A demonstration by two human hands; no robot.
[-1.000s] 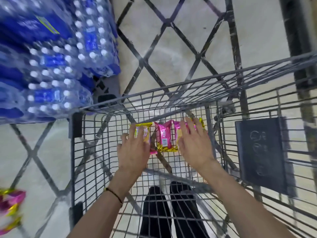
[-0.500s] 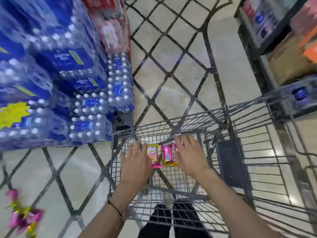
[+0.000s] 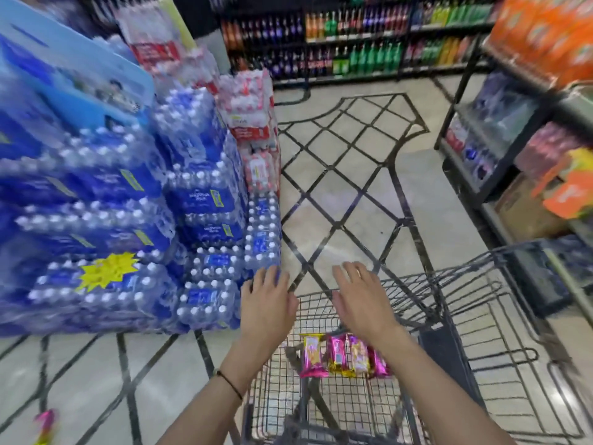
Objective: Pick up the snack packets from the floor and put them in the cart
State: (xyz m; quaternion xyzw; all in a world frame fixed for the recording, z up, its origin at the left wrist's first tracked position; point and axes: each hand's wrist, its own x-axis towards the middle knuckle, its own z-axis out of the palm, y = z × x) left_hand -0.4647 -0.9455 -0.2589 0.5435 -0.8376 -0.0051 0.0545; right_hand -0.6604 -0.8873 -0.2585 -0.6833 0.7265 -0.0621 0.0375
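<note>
Several pink and yellow snack packets [image 3: 345, 356] lie side by side on the wire floor of the grey cart [image 3: 465, 319]. Above them and apart from them, my left hand [image 3: 268, 305] and my right hand [image 3: 361, 298] hover palm down with fingers straight, holding nothing. Another pink and yellow snack packet [image 3: 46, 425] lies blurred on the floor at the lower left.
Stacked packs of water bottles [image 3: 128, 226] stand close on the left of the cart. Dark shelving [image 3: 500, 149] with goods runs along the right. Drink shelves [image 3: 353, 43] line the far wall. Tiled floor [image 3: 346, 194] with black diagonal lines stretches ahead.
Both hands have lifted off the packets and now hover above them, empty. The view has tilted upward, showing the aisle and far shelves.
</note>
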